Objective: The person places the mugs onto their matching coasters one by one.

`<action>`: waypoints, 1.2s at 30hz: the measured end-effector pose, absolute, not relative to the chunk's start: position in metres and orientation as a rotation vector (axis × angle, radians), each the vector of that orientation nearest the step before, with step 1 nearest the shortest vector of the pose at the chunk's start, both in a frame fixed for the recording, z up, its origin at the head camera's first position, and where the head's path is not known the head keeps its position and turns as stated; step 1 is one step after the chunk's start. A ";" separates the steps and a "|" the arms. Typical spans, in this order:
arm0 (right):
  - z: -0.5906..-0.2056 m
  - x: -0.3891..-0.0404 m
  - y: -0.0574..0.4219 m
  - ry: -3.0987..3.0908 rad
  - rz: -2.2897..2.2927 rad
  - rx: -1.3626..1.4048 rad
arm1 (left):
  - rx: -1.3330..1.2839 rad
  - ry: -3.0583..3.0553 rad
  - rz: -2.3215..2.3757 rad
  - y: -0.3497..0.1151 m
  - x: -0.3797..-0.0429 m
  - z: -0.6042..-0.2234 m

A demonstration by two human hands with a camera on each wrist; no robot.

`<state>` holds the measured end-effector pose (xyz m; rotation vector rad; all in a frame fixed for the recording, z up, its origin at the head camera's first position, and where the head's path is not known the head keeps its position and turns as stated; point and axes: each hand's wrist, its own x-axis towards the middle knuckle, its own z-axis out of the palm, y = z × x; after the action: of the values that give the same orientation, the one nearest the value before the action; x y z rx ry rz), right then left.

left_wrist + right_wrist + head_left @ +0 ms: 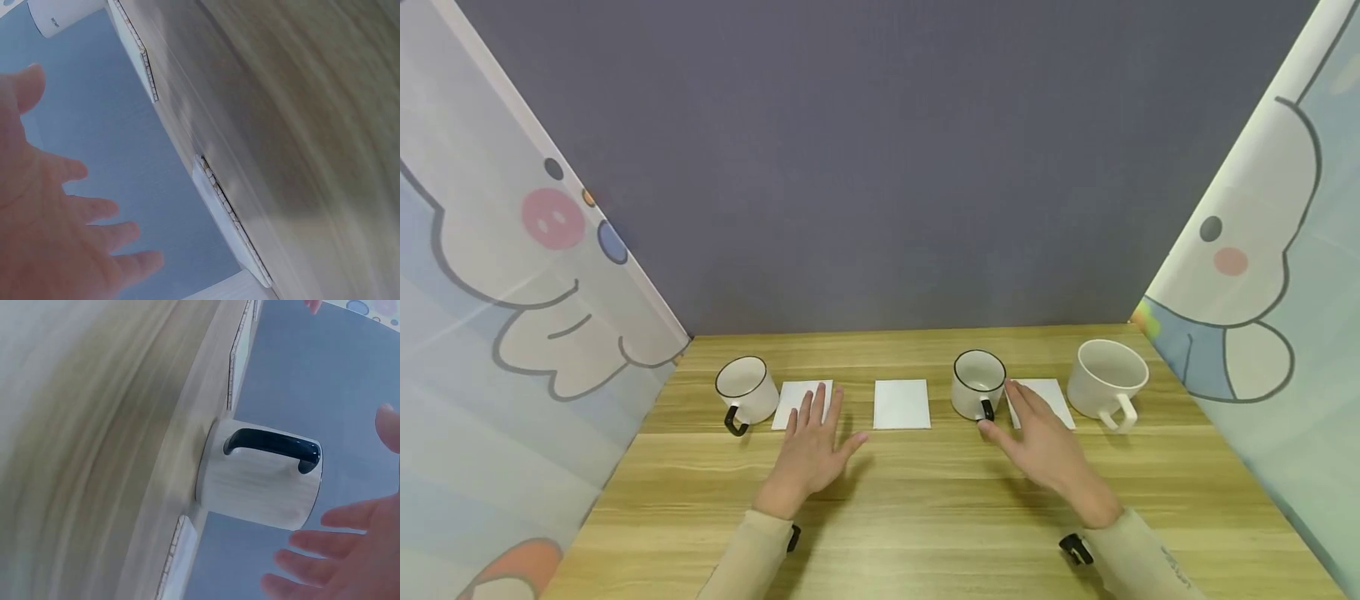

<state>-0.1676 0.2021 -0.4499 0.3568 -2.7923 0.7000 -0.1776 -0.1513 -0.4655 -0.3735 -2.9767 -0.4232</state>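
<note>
My left hand [811, 454] is held with spread, straight fingers above the table, its fingertips overlapping the left white square tile [784, 408] in the head view. To its left stands a white mug [752, 396] with a dark rim and black handle. The right hand [1045, 446] has its fingers extended beside a similar white mug [976, 392], thumb near that mug's black handle [275, 442]. In the right wrist view its fingertips are near the mug's rim. Part of the right white tile [1048, 396] shows beyond this hand. Neither hand grips anything.
A middle white tile [902, 404] lies between the hands. At the far right stands a larger all-white mug [1105, 379]. A dark grey panel [880, 167] rises behind the wooden table [917, 517], and cartoon-printed sheets [497, 275] flank both sides.
</note>
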 end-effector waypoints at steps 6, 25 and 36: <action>-0.451 -0.171 0.199 -2.741 0.830 0.299 | -0.418 -2.924 -0.510 -0.149 -0.181 -0.465; -0.466 -0.189 0.193 -2.557 1.688 -0.032 | -0.255 -2.785 -1.292 -0.150 -0.200 -0.456; -0.476 -0.196 0.187 -2.355 2.137 -0.146 | -0.227 -2.739 -1.367 -0.148 -0.208 -0.461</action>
<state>-0.1963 0.1868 -0.4757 -0.1464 -2.3551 2.1372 -0.2082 -0.1482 -0.4610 -0.2267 -2.7390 -1.3665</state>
